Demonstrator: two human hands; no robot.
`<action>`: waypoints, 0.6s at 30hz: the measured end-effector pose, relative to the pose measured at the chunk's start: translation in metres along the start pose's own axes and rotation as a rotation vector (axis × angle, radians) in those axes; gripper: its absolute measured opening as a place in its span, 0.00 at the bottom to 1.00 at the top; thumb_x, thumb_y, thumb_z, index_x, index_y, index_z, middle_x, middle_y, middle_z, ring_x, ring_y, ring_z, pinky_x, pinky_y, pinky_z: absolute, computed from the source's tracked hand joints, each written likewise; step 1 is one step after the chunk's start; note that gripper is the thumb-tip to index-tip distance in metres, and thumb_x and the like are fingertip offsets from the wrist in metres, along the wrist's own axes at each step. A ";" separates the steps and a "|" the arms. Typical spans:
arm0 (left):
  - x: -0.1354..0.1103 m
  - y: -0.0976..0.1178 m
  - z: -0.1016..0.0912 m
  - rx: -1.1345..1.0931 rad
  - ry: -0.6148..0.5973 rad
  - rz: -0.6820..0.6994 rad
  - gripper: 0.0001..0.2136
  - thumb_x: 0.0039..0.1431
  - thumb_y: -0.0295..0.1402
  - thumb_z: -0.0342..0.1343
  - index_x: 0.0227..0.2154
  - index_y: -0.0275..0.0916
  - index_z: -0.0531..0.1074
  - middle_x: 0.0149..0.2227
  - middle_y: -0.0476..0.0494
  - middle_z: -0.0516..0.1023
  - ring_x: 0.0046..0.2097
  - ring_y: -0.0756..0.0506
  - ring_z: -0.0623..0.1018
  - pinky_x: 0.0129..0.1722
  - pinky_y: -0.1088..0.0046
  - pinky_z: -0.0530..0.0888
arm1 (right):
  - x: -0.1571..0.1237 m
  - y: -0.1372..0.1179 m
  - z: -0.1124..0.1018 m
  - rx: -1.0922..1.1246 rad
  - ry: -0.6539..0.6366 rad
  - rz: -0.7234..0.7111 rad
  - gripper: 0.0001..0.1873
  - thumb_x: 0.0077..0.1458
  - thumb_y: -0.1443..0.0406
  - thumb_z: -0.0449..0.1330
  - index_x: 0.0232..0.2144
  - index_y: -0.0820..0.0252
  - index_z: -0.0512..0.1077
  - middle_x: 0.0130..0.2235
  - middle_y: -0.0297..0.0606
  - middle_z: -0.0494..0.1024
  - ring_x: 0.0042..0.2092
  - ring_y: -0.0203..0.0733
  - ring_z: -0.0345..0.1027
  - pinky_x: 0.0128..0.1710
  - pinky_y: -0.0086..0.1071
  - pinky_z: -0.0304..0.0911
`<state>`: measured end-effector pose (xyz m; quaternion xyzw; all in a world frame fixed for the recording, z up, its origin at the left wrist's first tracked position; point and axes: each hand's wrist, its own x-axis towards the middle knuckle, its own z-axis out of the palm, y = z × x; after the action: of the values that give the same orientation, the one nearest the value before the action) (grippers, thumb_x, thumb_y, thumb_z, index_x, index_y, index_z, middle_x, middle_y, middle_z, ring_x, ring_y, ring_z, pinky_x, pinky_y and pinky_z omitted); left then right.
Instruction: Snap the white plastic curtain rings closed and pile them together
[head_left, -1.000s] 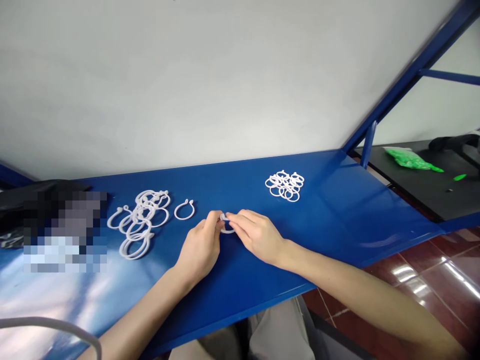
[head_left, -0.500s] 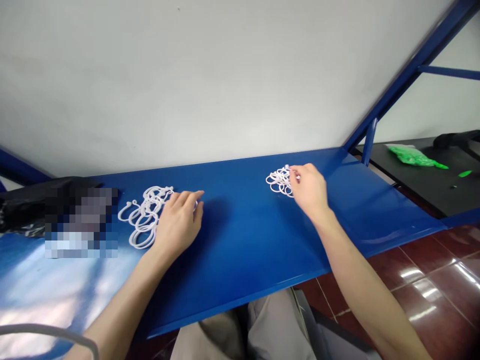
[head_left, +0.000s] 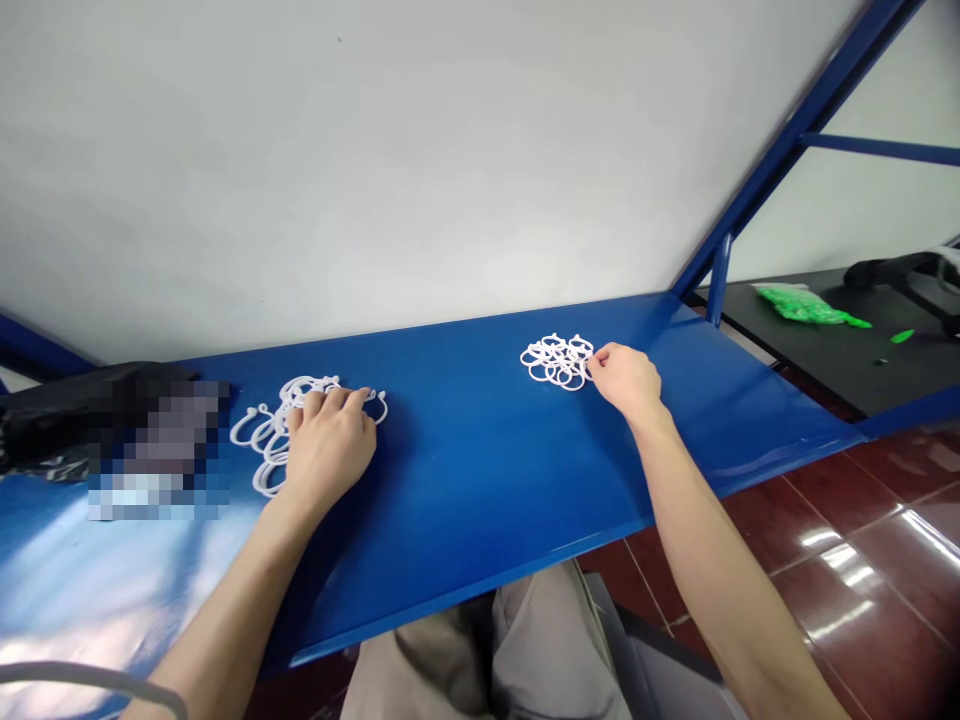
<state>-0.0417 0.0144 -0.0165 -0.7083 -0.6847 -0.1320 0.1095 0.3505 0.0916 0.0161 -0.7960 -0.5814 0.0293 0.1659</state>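
My left hand lies over the left pile of white plastic rings, which look like shower curtain rings with small knobbed ends. Its fingers are slightly apart and bent down over the rings; the tips are partly hidden. One white ring shows just past the thumb side. At the right edge of a second, flatter pile of the same rings, my right hand has thumb and index finger pinched on a ring, mostly covered by the fingers.
The blue tabletop meets a pale wall. A black plastic bag and a pixelated patch are at the left. Blue frame bars rise at the right. Beyond them, a black table bears a green bag.
My left hand has moved left over its pile, uncovering the ring by the thumb. My right hand has drawn slightly back to the right pile's edge, showing more rings. The view has shifted a little.
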 end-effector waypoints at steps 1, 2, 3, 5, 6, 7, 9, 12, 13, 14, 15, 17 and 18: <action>0.000 0.000 0.000 -0.002 0.004 0.000 0.22 0.66 0.32 0.40 0.54 0.34 0.75 0.52 0.26 0.77 0.56 0.23 0.70 0.50 0.40 0.67 | 0.000 0.000 0.000 0.001 0.000 -0.009 0.11 0.59 0.60 0.58 0.38 0.56 0.80 0.37 0.47 0.82 0.42 0.56 0.77 0.40 0.44 0.69; 0.000 0.000 -0.001 -0.005 0.010 0.000 0.22 0.67 0.33 0.41 0.53 0.34 0.76 0.52 0.26 0.78 0.56 0.22 0.70 0.49 0.40 0.67 | 0.000 0.000 0.000 0.002 0.001 -0.015 0.11 0.59 0.61 0.58 0.38 0.56 0.79 0.37 0.47 0.82 0.42 0.55 0.77 0.40 0.43 0.69; 0.001 0.000 -0.001 -0.011 0.016 0.001 0.21 0.67 0.34 0.41 0.52 0.34 0.77 0.51 0.26 0.78 0.55 0.22 0.70 0.49 0.40 0.67 | 0.000 0.001 0.001 0.004 0.006 -0.018 0.11 0.59 0.61 0.58 0.38 0.57 0.79 0.38 0.47 0.82 0.42 0.55 0.77 0.41 0.43 0.69; 0.001 -0.001 -0.001 -0.020 0.029 0.001 0.21 0.67 0.36 0.42 0.50 0.35 0.77 0.49 0.26 0.78 0.54 0.23 0.71 0.48 0.42 0.67 | 0.000 0.001 0.002 0.007 0.021 -0.022 0.12 0.59 0.61 0.58 0.40 0.58 0.79 0.38 0.47 0.82 0.43 0.54 0.77 0.41 0.42 0.69; 0.001 -0.002 -0.002 -0.019 0.033 -0.002 0.20 0.68 0.37 0.42 0.49 0.36 0.78 0.49 0.27 0.79 0.54 0.23 0.71 0.48 0.43 0.66 | 0.000 0.002 0.002 0.007 0.030 -0.022 0.13 0.59 0.61 0.58 0.41 0.58 0.79 0.39 0.48 0.82 0.43 0.54 0.77 0.41 0.42 0.69; 0.000 -0.002 -0.002 -0.016 0.032 -0.005 0.20 0.68 0.38 0.42 0.47 0.37 0.78 0.48 0.28 0.79 0.53 0.24 0.71 0.48 0.44 0.66 | 0.000 0.002 0.001 0.006 0.037 -0.020 0.13 0.59 0.61 0.57 0.42 0.58 0.79 0.40 0.48 0.81 0.43 0.54 0.76 0.41 0.43 0.68; 0.000 -0.001 -0.004 -0.007 0.016 -0.013 0.18 0.68 0.39 0.43 0.43 0.39 0.78 0.46 0.31 0.80 0.52 0.26 0.71 0.48 0.47 0.65 | -0.001 0.003 0.000 -0.003 0.050 -0.009 0.15 0.59 0.61 0.57 0.44 0.58 0.79 0.42 0.49 0.80 0.44 0.54 0.76 0.42 0.43 0.68; 0.001 0.006 -0.009 -0.027 -0.016 -0.024 0.16 0.68 0.40 0.45 0.37 0.41 0.77 0.43 0.34 0.81 0.52 0.29 0.72 0.49 0.50 0.64 | -0.002 0.001 -0.005 0.012 0.117 0.009 0.15 0.60 0.62 0.56 0.45 0.60 0.78 0.46 0.50 0.79 0.44 0.53 0.75 0.43 0.43 0.68; 0.001 0.010 -0.010 -0.047 -0.020 -0.025 0.15 0.67 0.41 0.46 0.36 0.41 0.76 0.41 0.35 0.82 0.51 0.29 0.72 0.49 0.50 0.63 | -0.003 -0.002 -0.006 0.038 0.171 -0.003 0.15 0.60 0.63 0.56 0.45 0.60 0.78 0.47 0.50 0.78 0.46 0.53 0.74 0.44 0.43 0.68; 0.001 0.015 -0.011 -0.076 -0.017 -0.026 0.14 0.67 0.41 0.47 0.35 0.41 0.75 0.40 0.36 0.82 0.51 0.30 0.73 0.49 0.50 0.63 | -0.006 -0.007 -0.006 0.083 0.235 -0.039 0.15 0.61 0.63 0.55 0.46 0.60 0.77 0.47 0.50 0.78 0.47 0.54 0.74 0.45 0.43 0.68; 0.000 0.020 -0.012 -0.114 -0.007 -0.024 0.12 0.67 0.40 0.48 0.35 0.42 0.74 0.39 0.38 0.82 0.50 0.31 0.73 0.50 0.51 0.63 | -0.009 -0.013 -0.006 0.149 0.291 -0.103 0.15 0.62 0.63 0.55 0.46 0.61 0.77 0.47 0.49 0.78 0.48 0.53 0.73 0.46 0.43 0.68; 0.000 0.030 -0.014 -0.213 0.024 -0.018 0.10 0.67 0.39 0.49 0.35 0.42 0.72 0.38 0.41 0.83 0.47 0.34 0.76 0.50 0.53 0.63 | -0.021 -0.029 -0.003 0.334 0.306 -0.301 0.14 0.65 0.61 0.54 0.46 0.60 0.76 0.47 0.47 0.79 0.47 0.50 0.74 0.46 0.42 0.69; -0.001 0.035 -0.015 -0.272 0.038 -0.017 0.09 0.66 0.38 0.50 0.36 0.42 0.71 0.38 0.42 0.83 0.46 0.36 0.77 0.50 0.54 0.63 | -0.030 -0.039 0.000 0.438 0.243 -0.420 0.14 0.67 0.59 0.53 0.46 0.59 0.76 0.46 0.46 0.80 0.44 0.47 0.75 0.45 0.40 0.69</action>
<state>-0.0069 0.0070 -0.0023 -0.7082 -0.6642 -0.2379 0.0243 0.3051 0.0736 0.0235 -0.6018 -0.6885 0.0238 0.4040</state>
